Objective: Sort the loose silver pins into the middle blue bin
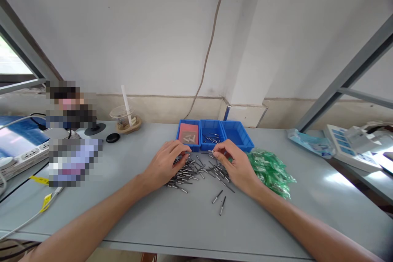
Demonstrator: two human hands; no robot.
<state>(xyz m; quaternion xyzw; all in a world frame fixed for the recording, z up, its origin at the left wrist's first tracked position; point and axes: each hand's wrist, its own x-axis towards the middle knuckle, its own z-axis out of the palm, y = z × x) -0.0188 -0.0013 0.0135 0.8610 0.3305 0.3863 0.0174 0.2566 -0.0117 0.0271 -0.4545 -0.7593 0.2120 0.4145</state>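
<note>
My left hand (pixel 168 163) is over the left side of a heap of thin dark metal pins with silver sleeves (pixel 181 178). Its thumb and forefinger are closed together; whatever lies between the tips is too small to make out. Between the thumb and fingertips of my right hand (pixel 235 163) is one silver-sleeved pin (pixel 210 152), pointing left, just in front of the middle blue bin (pixel 211 146). That bin has several similar pins in it. Two loose pins (pixel 217 196) lie on the table nearer to me.
The left blue bin (pixel 178 135) holds a red piece and a bag of small parts; another blue bin (pixel 238 135) adjoins on the right. Green plastic bags (pixel 270 170) lie beside my right forearm. A power strip (pixel 29 153), cables and a lidded cup (pixel 123 116) stand left.
</note>
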